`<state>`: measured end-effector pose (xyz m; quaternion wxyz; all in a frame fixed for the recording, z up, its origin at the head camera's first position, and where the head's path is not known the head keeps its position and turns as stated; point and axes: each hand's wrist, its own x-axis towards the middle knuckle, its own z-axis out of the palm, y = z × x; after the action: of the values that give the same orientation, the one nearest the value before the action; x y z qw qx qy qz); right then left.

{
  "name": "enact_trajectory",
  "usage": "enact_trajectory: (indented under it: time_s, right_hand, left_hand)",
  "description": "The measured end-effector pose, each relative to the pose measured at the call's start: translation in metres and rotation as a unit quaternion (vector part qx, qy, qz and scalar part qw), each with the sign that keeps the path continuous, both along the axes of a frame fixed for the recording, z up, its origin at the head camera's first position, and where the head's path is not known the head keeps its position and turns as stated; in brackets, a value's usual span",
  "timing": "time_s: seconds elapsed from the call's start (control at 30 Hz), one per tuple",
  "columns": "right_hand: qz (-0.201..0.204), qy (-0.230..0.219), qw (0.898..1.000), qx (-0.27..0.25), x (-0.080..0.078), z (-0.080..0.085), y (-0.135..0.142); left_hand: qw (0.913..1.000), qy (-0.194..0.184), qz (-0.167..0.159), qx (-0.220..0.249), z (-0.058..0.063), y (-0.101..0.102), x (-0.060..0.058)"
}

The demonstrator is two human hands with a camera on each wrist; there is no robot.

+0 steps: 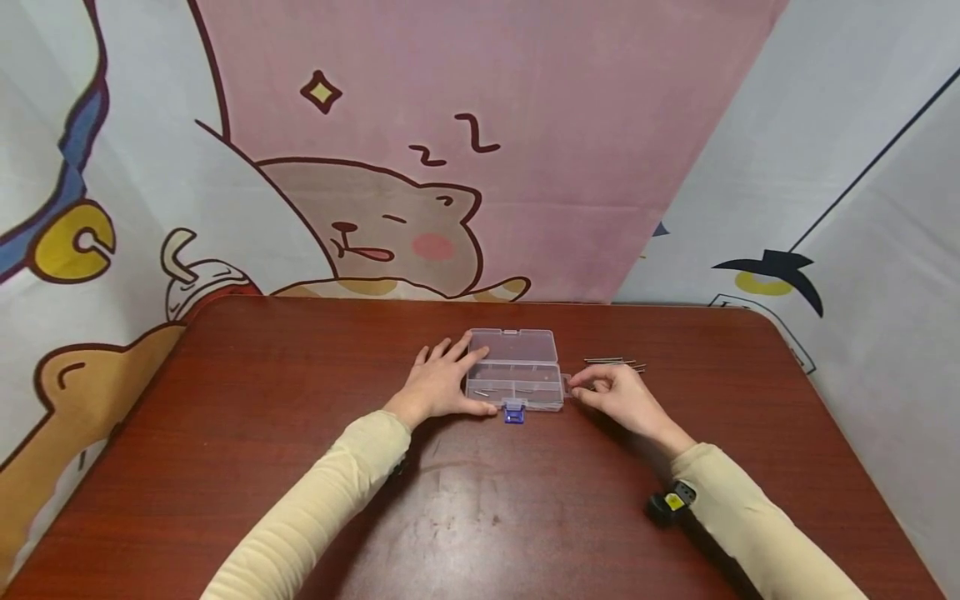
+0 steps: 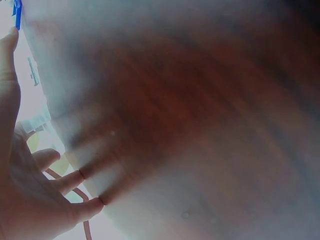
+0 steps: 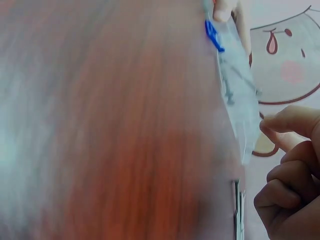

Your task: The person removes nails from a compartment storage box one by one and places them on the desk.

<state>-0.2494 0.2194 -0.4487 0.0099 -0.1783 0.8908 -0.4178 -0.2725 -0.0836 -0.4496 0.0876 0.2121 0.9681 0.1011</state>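
1. Nearest: cream L sleeve & cream R sleeve are reaching in from the bottom; a dark wrist device w/ a yellow patch is sitting at the R cuff.
2. Red-brown wood counter is stretching under everything & shining in front.
3. Blue latch is jutting from the front edge of the clear box, abt mid-way.
4. L hand is bracing the box's L side: fingers spreading wide, thumb lying by the front edge nr the latch, index tip overlapping the lid's L side.
5. R hand is hovering just beside the box's R end: thumb & index tips coming together, other fingers curling in. Can't tell if anything's btwn the tips. Small clear pc is showing btwn box & fingertips; can't tell if it's touching them.
6. Clear box is standing open on the counter, btwn both hands, its inside split into compartments. A few thin metal pcs are lying in the front ones.
7. Loose metal rods are lying in a loose bunch on the counter, beyond the R hand.
8. Lid is tipping back at the box's far side.
9. Farthest: printed backdrop is hanging behind, showing a sleeping cartoon animal.
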Motion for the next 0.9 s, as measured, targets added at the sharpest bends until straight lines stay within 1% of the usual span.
enact_trajectory:
  time_s: [0.2,0.3,0.47,0.9]
  right_hand:
    - [0.017,0.008,1.000,-0.014,0.007,0.003,-0.010]
    - [0.022,0.010,1.000,-0.012,0.010,0.002,-0.012]
    - [0.037,0.000,0.999,-0.012,0.013,0.001,-0.014]
    - [0.076,-0.019,0.997,0.021,0.013,-0.007,-0.020]
  left_hand:
    - [1.0000,0.003,-0.001,-0.001,0.000,0.000,0.000]
    - [1.0000,0.002,-0.001,-0.001,-0.001,0.000,0.000]
    - [1.0000,0.000,-0.001,-0.004,-0.001,0.000,-0.001]
    - [1.0000,0.003,-0.002,-0.009,-0.003,0.000,-0.001]
